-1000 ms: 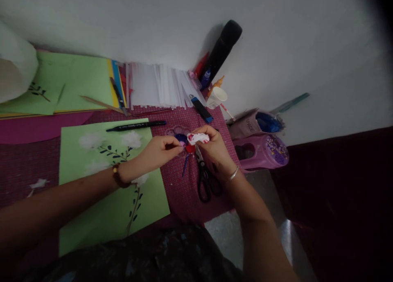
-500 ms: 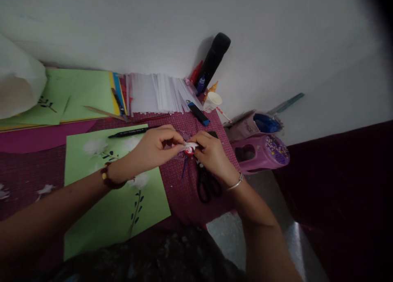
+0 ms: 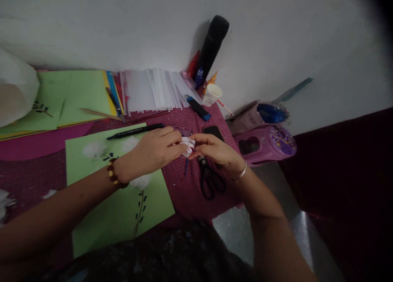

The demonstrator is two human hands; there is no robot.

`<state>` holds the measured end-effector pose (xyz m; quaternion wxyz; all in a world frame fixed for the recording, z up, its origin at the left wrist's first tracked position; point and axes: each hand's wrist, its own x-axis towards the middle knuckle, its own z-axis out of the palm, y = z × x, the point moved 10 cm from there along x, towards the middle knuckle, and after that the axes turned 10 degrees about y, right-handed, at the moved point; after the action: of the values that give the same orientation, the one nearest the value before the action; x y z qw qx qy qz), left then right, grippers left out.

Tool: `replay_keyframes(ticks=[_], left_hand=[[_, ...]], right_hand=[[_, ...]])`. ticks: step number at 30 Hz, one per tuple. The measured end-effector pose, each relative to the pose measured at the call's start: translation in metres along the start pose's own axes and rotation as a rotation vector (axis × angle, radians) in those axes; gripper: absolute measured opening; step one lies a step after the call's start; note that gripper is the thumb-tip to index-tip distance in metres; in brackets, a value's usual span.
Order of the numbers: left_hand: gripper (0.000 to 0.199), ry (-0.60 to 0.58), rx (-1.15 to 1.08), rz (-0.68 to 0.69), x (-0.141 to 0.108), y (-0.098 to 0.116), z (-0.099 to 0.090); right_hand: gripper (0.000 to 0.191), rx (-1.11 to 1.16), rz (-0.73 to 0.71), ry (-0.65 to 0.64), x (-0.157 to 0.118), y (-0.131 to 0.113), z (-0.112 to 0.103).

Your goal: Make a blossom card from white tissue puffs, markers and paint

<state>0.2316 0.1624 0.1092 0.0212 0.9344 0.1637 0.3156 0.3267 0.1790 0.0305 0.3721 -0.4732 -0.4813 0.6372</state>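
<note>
My left hand [image 3: 159, 149] pinches a small crumpled white piece with red on it [image 3: 188, 144], which looks like tissue or paper. On its right side, the fingers of my right hand [image 3: 216, 151] close on the same piece. My left wrist lies over a green sheet [image 3: 107, 220] bearing white fluffy flowers and painted stems with dark leaves. Across the sheet's top edge rests a black marker [image 3: 135, 131]. Black-handled scissors [image 3: 210, 179] lie below my right hand, with a thin blue stick [image 3: 186, 167] to their left. What is directly under my fingers is partly hidden.
White paper strips [image 3: 153, 89], a blue-black cutter [image 3: 198, 108], a paper cup [image 3: 212, 94] and a tall black bottle [image 3: 213, 44] stand or lie near the wall. A phone [image 3: 214, 131] is behind my right hand. A pink stool [image 3: 267, 145] stands beyond the table's right edge.
My right fingers have spread longer around the white piece, which now shows more crumpled and bunched between my hands. The view has shifted slightly.
</note>
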Motion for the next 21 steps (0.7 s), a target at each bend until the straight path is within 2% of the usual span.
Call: replay_keyframes(ticks=[4, 6, 8, 10, 12, 14, 15, 18, 21], left_hand=[[0.018, 0.008, 0.167, 0.269, -0.001, 0.023, -0.002], [0.018, -0.013, 0.168, 0.319, -0.004, 0.027, 0.000], [0.015, -0.009, 0.091, 0.310, -0.006, 0.027, -0.001], [0.011, 0.096, -0.089, 0.174, -0.002, 0.015, -0.012], [0.009, 0.210, -0.266, -0.082, 0.001, -0.011, -0.022], [0.010, 0.212, -0.330, -0.306, 0.001, -0.033, -0.017], [0.011, 0.167, -0.326, -0.361, 0.002, -0.037, -0.010], [0.007, 0.012, -0.292, -0.375, 0.008, -0.034, 0.012], [0.006, -0.048, -0.293, -0.339, 0.011, -0.027, 0.025]], right_hand=[[0.030, 0.111, 0.098, 0.019, 0.003, 0.015, -0.003], [0.029, 0.067, 0.109, 0.023, 0.004, 0.020, -0.003], [0.026, 0.020, 0.079, 0.050, 0.005, 0.019, -0.005], [0.020, -0.061, 0.024, 0.093, 0.007, 0.015, -0.009], [0.015, -0.185, -0.042, 0.137, 0.007, 0.009, -0.013], [0.008, -0.333, -0.128, 0.170, 0.006, 0.000, -0.013], [0.005, -0.411, -0.176, 0.182, 0.005, -0.005, -0.011], [0.001, -0.618, -0.304, 0.222, 0.001, -0.017, -0.005], [0.007, -0.680, -0.353, 0.267, -0.003, -0.024, -0.003]])
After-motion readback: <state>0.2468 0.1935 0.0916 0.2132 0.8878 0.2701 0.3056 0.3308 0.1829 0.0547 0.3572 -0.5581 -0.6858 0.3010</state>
